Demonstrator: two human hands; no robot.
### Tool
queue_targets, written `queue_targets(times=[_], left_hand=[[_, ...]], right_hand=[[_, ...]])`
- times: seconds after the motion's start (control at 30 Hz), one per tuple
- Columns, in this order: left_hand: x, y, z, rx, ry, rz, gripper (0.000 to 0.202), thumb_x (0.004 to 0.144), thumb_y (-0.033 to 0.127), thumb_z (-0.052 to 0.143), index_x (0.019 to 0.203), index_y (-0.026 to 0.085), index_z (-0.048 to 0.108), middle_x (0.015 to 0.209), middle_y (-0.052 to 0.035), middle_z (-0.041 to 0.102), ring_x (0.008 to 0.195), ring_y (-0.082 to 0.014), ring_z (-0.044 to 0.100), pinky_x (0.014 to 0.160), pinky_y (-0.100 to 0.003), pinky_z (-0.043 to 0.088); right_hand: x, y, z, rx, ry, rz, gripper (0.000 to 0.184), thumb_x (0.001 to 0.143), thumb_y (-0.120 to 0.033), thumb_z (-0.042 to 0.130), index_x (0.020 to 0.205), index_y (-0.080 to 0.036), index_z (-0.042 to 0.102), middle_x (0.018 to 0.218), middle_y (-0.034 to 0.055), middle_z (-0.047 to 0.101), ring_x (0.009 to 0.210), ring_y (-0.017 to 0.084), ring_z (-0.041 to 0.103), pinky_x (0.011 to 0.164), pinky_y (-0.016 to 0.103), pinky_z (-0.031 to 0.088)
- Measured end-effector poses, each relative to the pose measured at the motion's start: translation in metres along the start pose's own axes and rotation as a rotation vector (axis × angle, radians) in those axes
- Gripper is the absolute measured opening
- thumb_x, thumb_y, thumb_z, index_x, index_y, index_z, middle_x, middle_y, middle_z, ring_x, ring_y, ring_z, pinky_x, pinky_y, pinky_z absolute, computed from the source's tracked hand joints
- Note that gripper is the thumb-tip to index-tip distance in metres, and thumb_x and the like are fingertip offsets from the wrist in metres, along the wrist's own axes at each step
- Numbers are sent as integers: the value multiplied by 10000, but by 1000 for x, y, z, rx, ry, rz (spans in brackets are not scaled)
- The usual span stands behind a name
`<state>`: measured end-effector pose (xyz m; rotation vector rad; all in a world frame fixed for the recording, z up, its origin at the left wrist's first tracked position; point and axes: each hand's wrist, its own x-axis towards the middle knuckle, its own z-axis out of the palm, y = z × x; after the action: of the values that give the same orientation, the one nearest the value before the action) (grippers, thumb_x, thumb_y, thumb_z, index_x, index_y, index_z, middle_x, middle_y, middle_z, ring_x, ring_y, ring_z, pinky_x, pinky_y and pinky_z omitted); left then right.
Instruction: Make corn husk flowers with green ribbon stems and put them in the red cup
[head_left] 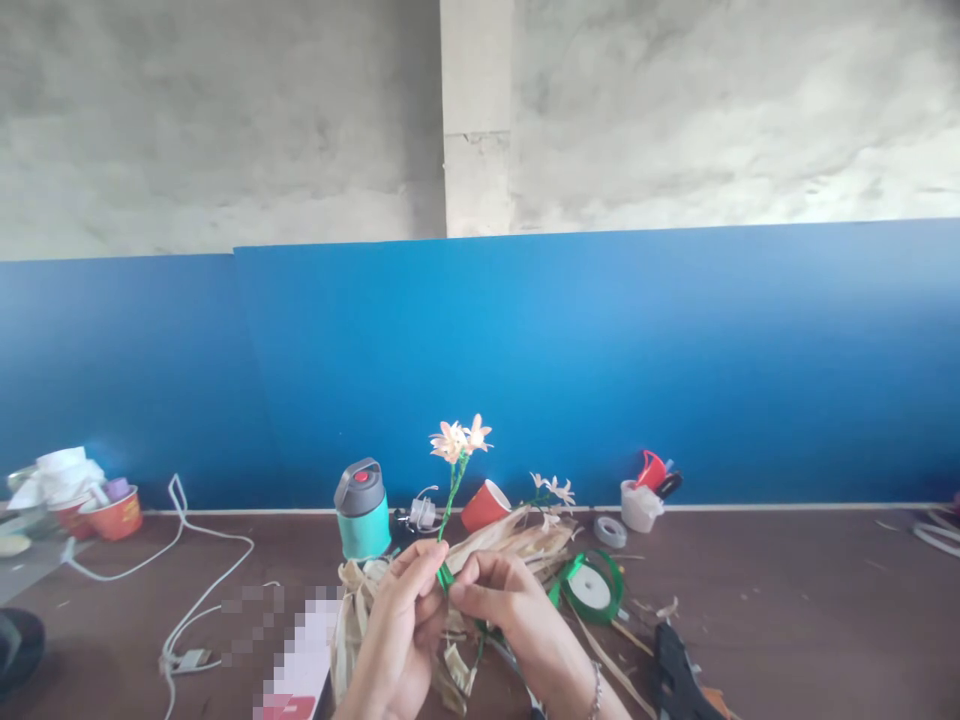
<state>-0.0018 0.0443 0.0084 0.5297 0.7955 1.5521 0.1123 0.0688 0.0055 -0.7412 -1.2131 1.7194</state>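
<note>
1. Flower (455, 480): a slim spray, held up at 6 o'clock from the middle of the view, its foot low and its head high; it leans slightly toward 1 o'clock.
2. Blooms (478, 434): two, pale peach to cream, with narrow pointed petals, both open. They sit side by side, very close, at the top; one is toward 9 o'clock, the other toward 3, with a petal pointing to 12.
3. Stem (451, 500): thin, green, a little knobbly, splitting near the top toward the blooms; its lower part is partly hidden.
4. Tape (445, 577): green, wider than the stem, at its 6 o'clock end, pinched; its edges are blurred.
</note>
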Motion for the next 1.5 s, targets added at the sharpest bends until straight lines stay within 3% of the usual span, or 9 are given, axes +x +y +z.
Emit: queue_targets(times=[0.17,0.33,0.5,0.77,0.97,1.1,1.27,1.37,1.5], left_hand=[[4,3,-2,173,-87,24,319,645,368,758,640,158,517,468,114,310,383,-2,142,371,-142,88],[2,7,-3,245,-136,-37,337,620,379,769,615,157,516,462,119,265,386,-7,118,376,-161,45],[-2,6,-2,282,-213,-108,348,578,356,798,602,157,513,463,108,317,389,-10,151,377,-165,64],[-6,5,4,392,-210,8,357,601,383,788,550,146,526,398,96,346,375,-11,225,367,-140,144],[-7,6,0,-29,-258,-341,262,552,227,833,627,116,607,444,65,493,325,23,315,288,-72,195],[-6,12,-3,-178,-245,-548,213,585,95,789,753,41,670,584,-29,643,356,15,467,311,-40,331],[-10,12,-1,-128,-235,-509,246,515,77,824,716,74,682,690,-57,707,625,-123,686,547,-111,529],[-11,9,-1,-40,-297,-432,255,482,131,853,652,89,668,625,-33,672,587,-120,668,468,-104,482],[-10,6,-3,132,-395,-311,224,592,240,807,629,104,633,451,65,463,325,14,362,306,-96,203]], right_hand=[[-2,-8,-8,-126,-80,-26,293,661,-411,741,652,-141,626,587,-30,543,550,91,439,542,216,326],[-2,-13,-8,-93,26,-183,316,702,-440,713,884,-187,662,765,6,627,729,149,551,667,248,419],[-1,-14,-11,-138,78,-316,302,689,-432,719,599,-168,603,728,39,628,731,182,557,703,295,437],[-3,-14,-8,-168,137,-340,346,707,-448,694,601,-169,518,600,-14,519,574,118,437,562,240,357],[-7,-14,-6,-114,115,-352,321,727,-414,693,622,-180,499,566,-38,493,517,95,418,501,217,338],[-9,-15,-7,-107,65,-354,269,752,-387,681,668,-172,545,656,-8,562,558,103,476,524,217,379],[-11,-14,-8,-114,-16,-368,219,764,-367,678,734,-160,613,715,7,567,630,117,499,585,231,402],[-12,-13,-8,-145,-26,-379,196,770,-347,679,735,-164,619,738,14,576,676,129,508,620,240,404],[-12,-15,-8,-231,-59,-406,206,802,-348,642,713,-163,620,741,31,603,702,149,535,659,264,416]])
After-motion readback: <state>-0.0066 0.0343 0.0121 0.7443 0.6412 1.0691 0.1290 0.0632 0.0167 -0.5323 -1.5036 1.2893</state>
